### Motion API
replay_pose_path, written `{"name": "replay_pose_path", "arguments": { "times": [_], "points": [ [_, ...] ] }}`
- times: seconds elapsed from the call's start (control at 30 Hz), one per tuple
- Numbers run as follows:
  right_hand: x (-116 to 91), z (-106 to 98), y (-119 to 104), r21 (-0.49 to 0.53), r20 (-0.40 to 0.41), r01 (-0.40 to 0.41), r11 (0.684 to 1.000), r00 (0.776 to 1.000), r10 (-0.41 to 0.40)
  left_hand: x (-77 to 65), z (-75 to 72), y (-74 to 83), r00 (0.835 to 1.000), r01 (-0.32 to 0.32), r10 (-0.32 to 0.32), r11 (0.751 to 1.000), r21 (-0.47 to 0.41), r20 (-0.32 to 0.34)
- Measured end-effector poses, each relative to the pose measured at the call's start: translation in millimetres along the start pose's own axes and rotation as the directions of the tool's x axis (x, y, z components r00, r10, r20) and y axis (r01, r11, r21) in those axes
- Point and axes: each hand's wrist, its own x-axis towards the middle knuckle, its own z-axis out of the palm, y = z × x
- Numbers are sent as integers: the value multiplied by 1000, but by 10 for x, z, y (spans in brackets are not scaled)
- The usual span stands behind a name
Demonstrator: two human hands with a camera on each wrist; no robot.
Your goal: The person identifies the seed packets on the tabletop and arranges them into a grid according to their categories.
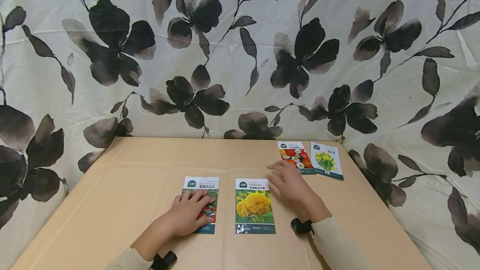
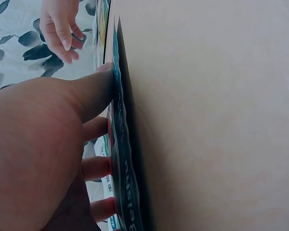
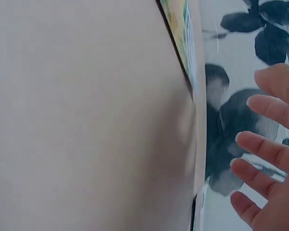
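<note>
In the head view my left hand (image 1: 185, 216) rests on a seed packet (image 1: 201, 181) with red flowers, covering much of its picture. The left wrist view shows the thumb and spread fingertips touching the face of this packet (image 2: 120, 130), seen edge-on. To its right lies a seed packet with big yellow double sunflowers (image 1: 255, 206). My right hand (image 1: 290, 182) holds nothing and hovers between the sunflower packet and the back pair, fingers apart and relaxed. It overlaps a corner of a packet with red and white flowers (image 1: 298, 156).
Beside the red and white one, a white packet with yellow blossoms (image 1: 326, 161) lies near the table's back right corner. The tan table (image 1: 127, 186) narrows toward its back edge. Behind and around it hangs a white cloth (image 1: 247, 24) printed with dark flowers.
</note>
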Motion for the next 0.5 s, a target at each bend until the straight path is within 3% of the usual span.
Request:
{"name": "replay_pose_path", "arguments": {
  "times": [0.13,0.5],
  "points": [
    [74,-64,133,-6,-59,12,1000,998,-13,8,-3,0,1000,-2,2,1000,-5,2],
    [260,-204,469,-44,-164,-70,997,984,62,22,-6,4,1000,16,-15,1000,-11,17]
  ]
}}
